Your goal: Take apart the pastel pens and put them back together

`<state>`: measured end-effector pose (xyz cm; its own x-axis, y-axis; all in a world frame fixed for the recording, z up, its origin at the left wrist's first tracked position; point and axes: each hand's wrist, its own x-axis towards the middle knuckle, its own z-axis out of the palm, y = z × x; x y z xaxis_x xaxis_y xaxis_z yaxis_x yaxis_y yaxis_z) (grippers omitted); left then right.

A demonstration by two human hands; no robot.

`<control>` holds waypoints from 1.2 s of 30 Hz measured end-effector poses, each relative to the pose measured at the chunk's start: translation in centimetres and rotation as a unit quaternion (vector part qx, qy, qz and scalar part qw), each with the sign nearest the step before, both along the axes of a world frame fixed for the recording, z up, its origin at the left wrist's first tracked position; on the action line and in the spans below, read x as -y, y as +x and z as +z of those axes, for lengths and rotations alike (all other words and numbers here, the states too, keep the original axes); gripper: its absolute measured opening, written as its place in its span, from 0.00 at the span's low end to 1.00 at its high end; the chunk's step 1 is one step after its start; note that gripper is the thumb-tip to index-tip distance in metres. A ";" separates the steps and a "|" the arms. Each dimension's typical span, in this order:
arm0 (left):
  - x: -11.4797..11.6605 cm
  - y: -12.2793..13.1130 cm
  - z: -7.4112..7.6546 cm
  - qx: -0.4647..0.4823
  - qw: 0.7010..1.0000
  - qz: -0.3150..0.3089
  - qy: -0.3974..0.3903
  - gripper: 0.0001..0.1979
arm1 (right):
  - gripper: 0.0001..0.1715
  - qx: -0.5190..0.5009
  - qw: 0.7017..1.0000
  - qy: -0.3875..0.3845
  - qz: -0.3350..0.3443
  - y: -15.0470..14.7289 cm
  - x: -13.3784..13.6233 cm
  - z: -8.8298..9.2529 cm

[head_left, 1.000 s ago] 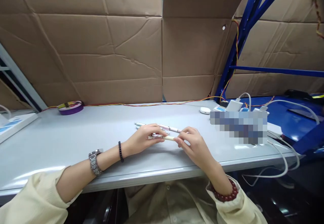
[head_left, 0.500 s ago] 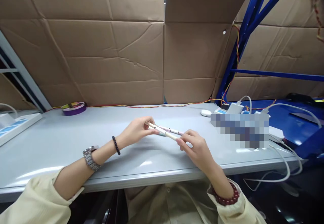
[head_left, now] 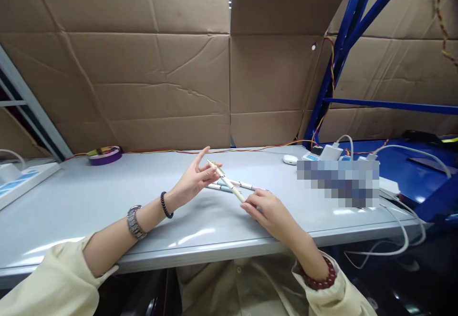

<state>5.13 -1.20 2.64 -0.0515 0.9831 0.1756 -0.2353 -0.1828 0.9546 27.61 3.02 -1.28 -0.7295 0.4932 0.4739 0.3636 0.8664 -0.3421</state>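
A white and cream pen [head_left: 232, 187] slants above the table, its pointed end up to the left. My right hand [head_left: 270, 213] pinches its lower end between thumb and fingers. Near the pointed end, my left hand [head_left: 195, 178] has its index finger stretched upward, while the thumb and another finger close on the pen; the exact contact is partly hidden. Behind and below it lie other slim pens: one white and pinkish [head_left: 245, 185], partly covered by my right hand, and one white and teal [head_left: 220, 188].
The light grey table [head_left: 107, 201] has a purple tape roll [head_left: 104, 156] at the back left. Power strips [head_left: 28, 182] stand at the left. At the right are a small white round-edged case [head_left: 290, 159], white chargers [head_left: 331, 152], loose cables and a blurred patch. Cardboard [head_left: 161, 77] walls the back.
My left index finger has lifted and straightened, and the pen's pointed end now shows past my left fingers. The pen tilts more steeply. My right hand has shifted slightly left and down.
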 end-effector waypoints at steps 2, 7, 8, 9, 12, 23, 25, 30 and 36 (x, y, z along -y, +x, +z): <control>0.1 0.4 0.2 0.027 0.998 -0.044 -0.026 0.27 | 0.16 -0.001 1.000 0.003 0.002 -0.1 0.0 0.0; 2.5 2.4 1.3 0.033 0.993 -0.112 -0.025 0.15 | 0.18 -0.034 0.999 0.012 0.012 0.0 0.1 0.1; 3.2 3.1 1.6 0.053 0.991 -0.119 -0.016 0.15 | 0.18 -0.054 0.998 0.012 0.014 0.1 0.2 0.1; 4.0 3.8 1.9 0.082 0.989 -0.124 -0.007 0.16 | 0.18 -0.078 0.997 0.013 0.019 0.1 0.2 0.1; 5.3 6.0 3.0 0.164 0.983 -0.077 0.041 0.19 | 0.18 -0.147 0.988 0.016 0.040 0.4 0.2 0.0; 7.3 5.8 1.3 0.420 0.883 0.063 0.202 0.19 | 0.09 -0.305 0.952 -0.017 0.017 0.9 0.2 -0.2; 8.5 6.0 -1.9 0.461 0.855 0.106 0.212 0.18 | 0.10 -0.285 0.958 -0.017 0.023 0.8 0.3 -0.2; 9.2 6.9 -5.7 0.480 0.845 0.133 0.196 0.20 | 0.12 -0.226 0.974 -0.014 0.019 0.5 0.3 -0.1; 9.1 6.6 -5.2 0.493 0.843 0.125 0.173 0.20 | 0.13 -0.182 0.983 -0.024 0.012 0.6 0.4 0.0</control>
